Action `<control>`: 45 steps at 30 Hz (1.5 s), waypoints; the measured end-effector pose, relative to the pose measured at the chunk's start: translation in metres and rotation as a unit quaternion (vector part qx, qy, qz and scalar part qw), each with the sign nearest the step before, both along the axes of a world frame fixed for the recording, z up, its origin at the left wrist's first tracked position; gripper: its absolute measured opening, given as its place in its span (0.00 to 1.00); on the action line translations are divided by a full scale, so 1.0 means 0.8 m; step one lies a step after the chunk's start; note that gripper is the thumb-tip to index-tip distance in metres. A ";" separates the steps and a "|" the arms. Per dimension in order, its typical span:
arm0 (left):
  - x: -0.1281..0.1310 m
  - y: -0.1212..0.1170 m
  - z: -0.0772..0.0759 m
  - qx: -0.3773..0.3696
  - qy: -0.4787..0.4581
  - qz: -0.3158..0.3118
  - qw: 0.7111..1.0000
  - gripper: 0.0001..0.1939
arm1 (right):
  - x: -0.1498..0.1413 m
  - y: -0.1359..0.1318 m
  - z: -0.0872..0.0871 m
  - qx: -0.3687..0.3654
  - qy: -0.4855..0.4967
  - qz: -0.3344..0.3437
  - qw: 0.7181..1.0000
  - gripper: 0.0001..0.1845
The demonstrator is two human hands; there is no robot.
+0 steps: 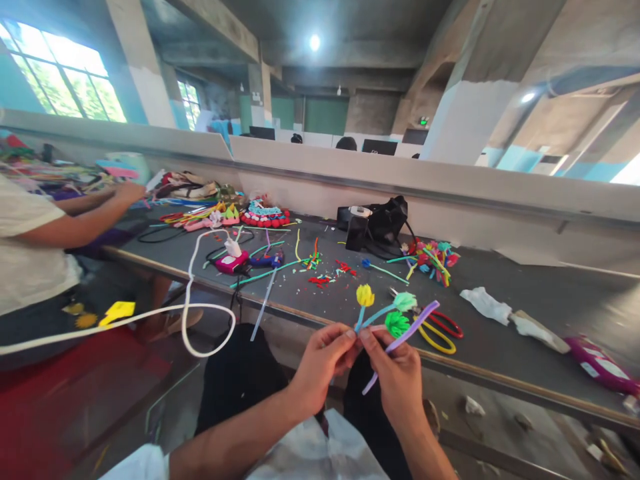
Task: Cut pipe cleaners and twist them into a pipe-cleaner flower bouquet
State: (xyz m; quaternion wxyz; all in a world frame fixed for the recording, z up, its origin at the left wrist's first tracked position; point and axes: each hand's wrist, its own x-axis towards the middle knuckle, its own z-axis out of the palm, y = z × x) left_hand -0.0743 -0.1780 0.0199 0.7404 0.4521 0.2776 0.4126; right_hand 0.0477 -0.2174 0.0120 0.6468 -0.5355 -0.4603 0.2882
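Note:
My left hand [323, 363] and my right hand [395, 377] meet in front of me, just below the table's front edge. Both pinch the stems of a small bunch of pipe-cleaner flowers [387, 310]: a yellow head [365, 295], a pale green head [405, 301] and a bright green head [397, 324]. A purple pipe cleaner [400, 340] runs slantwise through my right fingers, its top end curling up to the right. The stems' lower ends are hidden between my fingers.
The dark table [525, 313] carries scissors with red and yellow handles [440, 330], a bunch of coloured flowers [433, 257], a black bag [385, 223], red scraps [325, 277] and white crumpled paper [487, 303]. A white cable [187, 313] loops at left. Another person's arm [85, 213] reaches over the table's left end.

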 end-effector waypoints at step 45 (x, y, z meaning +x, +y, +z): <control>-0.016 0.008 -0.019 0.012 0.039 0.106 0.994 0.16 | 0.015 -0.056 0.013 -0.009 -0.347 -0.038 0.937 0.14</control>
